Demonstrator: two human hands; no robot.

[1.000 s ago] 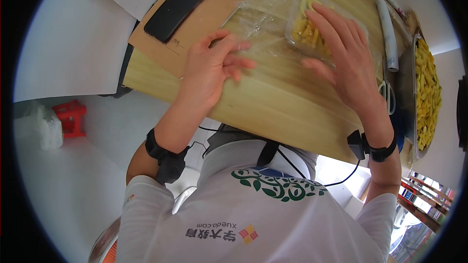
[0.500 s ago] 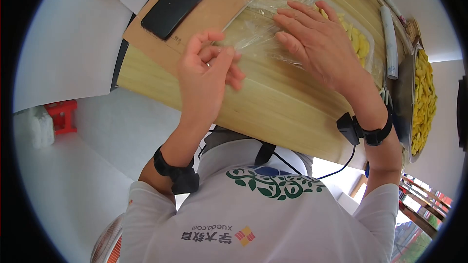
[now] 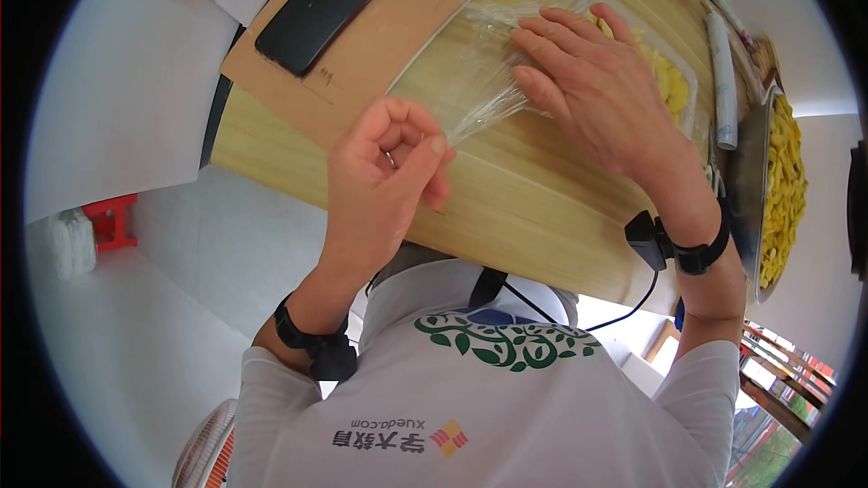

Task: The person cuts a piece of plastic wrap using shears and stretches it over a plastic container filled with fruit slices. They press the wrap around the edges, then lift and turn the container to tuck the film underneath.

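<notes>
My left hand [image 3: 384, 172] is closed in a pinch on the gathered end of a clear plastic film [image 3: 493, 95], which stretches taut toward the upper right. My right hand [image 3: 597, 81], its fingers extended, lies palm down over the film and the near left side of a clear tray [image 3: 689, 95]. Yellow pieces [image 3: 669, 81] fill the tray and show beside my right hand. The part of the tray under my palm is hidden.
A black phone [image 3: 330, 9] rests on a brown board [image 3: 425, 9] at the upper left of the wooden table [image 3: 506, 208]. At the right stand a printed roll [image 3: 721, 81] and a metal pan [image 3: 749, 190] heaped with yellow pieces. A red stool [image 3: 113, 221] is at the lower left.
My left hand has closed its fingers on the film and moved slightly down, and the film is now pulled tight between the hands. My right hand has hardly moved.
</notes>
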